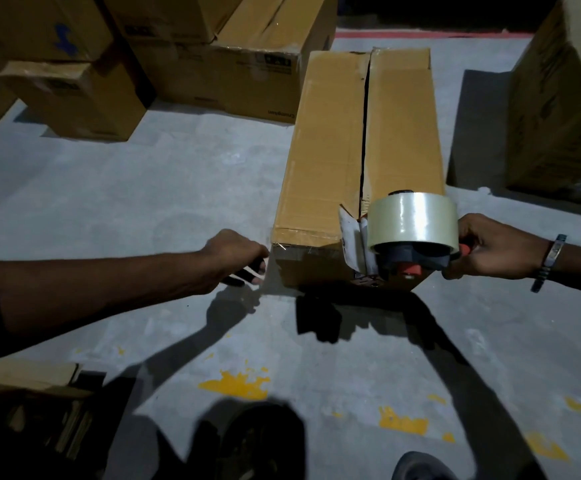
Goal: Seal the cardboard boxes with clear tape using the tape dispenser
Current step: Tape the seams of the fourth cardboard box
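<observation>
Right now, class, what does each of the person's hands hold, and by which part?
The right hand grips the clear-tape dispenser by its orange handle. The left hand holds nothing, fingers beside the long brown cardboard box.

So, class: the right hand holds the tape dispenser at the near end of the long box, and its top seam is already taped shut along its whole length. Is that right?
Not quite. The head view shows the right hand holding the tape dispenser at the near end of the long box, but the top seam is an open dark gap, not yet taped.
</observation>
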### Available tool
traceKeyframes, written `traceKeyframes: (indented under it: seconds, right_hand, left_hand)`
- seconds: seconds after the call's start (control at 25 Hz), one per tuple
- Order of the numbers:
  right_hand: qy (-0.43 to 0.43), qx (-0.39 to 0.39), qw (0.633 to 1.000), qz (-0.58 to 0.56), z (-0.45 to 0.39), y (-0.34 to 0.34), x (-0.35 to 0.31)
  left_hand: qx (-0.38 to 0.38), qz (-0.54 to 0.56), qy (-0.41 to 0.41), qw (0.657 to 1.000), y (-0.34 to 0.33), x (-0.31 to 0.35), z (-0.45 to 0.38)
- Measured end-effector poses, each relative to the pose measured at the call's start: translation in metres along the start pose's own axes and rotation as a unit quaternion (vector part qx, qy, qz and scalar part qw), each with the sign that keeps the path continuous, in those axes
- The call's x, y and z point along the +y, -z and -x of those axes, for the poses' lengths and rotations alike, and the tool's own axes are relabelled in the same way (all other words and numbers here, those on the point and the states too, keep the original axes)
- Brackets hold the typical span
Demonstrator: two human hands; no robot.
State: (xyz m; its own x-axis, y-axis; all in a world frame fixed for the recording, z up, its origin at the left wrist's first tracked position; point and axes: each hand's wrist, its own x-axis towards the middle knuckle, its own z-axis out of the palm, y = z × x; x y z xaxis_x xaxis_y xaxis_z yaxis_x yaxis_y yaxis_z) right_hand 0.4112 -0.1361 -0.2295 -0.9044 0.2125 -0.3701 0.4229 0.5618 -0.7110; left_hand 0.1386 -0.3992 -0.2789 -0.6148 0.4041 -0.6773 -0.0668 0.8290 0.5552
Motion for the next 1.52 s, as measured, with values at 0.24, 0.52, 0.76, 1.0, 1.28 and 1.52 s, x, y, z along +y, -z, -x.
traceKeyframes:
  seconds: [0.24, 0.52, 0.76, 1.0, 1.28, 1.52]
  right_hand:
    - [-0.008, -0.003, 1.000, 0.001, 0.000, 0.001, 0.004]
    - [-0.012, -0.013, 1.000, -0.011, -0.001, 0.003, -0.001]
    - [-0.025, 0.000, 1.000, -0.001, -0.001, 0.004, 0.003]
    - [-0.023, -0.006, 1.000, -0.001, 0.000, 0.001, 0.003]
    - [0.010, -0.008, 1.000, -0.012, -0.001, -0.001, 0.012]
    - [0.007, -0.001, 1.000, -0.018, -0.007, 0.002, 0.018]
  left_hand:
    - [0.182, -0.230, -0.472, 0.832, 0.023, -0.007, -0.005]
    - [0.117, -0.378, -0.642, 0.656, 0.035, -0.006, -0.021]
    - [0.156, -0.496, -0.668, 0.532, 0.022, -0.013, -0.034]
    - [0.183, -0.401, -0.629, 0.640, 0.027, -0.040, -0.037]
    - [0.188, -0.400, -0.612, 0.655, 0.036, -0.024, -0.018]
    - [0.084, -0.440, -0.686, 0.573, -0.002, 0.020, -0.028]
